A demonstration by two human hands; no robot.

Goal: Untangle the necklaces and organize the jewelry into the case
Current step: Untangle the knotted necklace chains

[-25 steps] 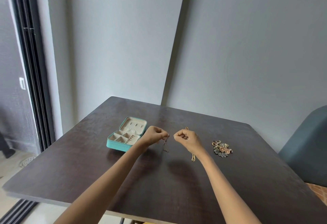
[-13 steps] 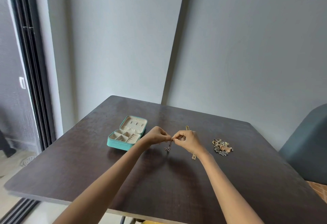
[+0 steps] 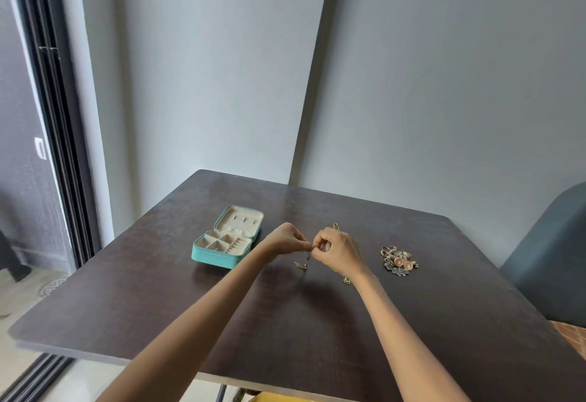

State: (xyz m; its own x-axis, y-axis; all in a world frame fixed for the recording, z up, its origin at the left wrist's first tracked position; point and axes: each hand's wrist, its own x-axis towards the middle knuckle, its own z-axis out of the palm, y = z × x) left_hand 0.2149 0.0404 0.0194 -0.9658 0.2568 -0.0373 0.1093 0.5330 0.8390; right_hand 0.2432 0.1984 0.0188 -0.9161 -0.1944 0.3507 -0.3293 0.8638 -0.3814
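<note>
**A:** Necklace (image 3: 303, 260): where is it, and who has hold of it?

**B:** It hangs between two hands, raised a little above a dark wooden table (image 3: 412, 322). The left hand (image 3: 285, 240) and the right hand (image 3: 337, 247) meet fingertip to fingertip, each with fingers curled in and thumb and forefinger pinching the thin chain at its top. A short length drops from the pinch, ending in a small pendant cluster close to the tabletop; I cannot tell if it touches.

**A:** Is anything else lying nearby?

**B:** A second gold chain (image 3: 345, 279) lies on the table, mostly hidden behind the right hand, with one end showing beyond the knuckles and the other beside the wrist. To the right, well apart, sits a small heap of rings and earrings (image 3: 399, 261). To the left, near the left wrist, a teal jewelry case (image 3: 226, 238) lies open, its cream compartments looking empty, so the sorting seems barely begun.

**A:** How would that chain handle?

**B:** My judgement: very light, limp and slippery, so it will swing and re-knot if jerked. It looks fine enough to kink or snap under a hard pull. Best held in fingertip pinches on either side of any snag, teasing loops loose, and lifted by the clasp end so the pendant hangs free.
</note>
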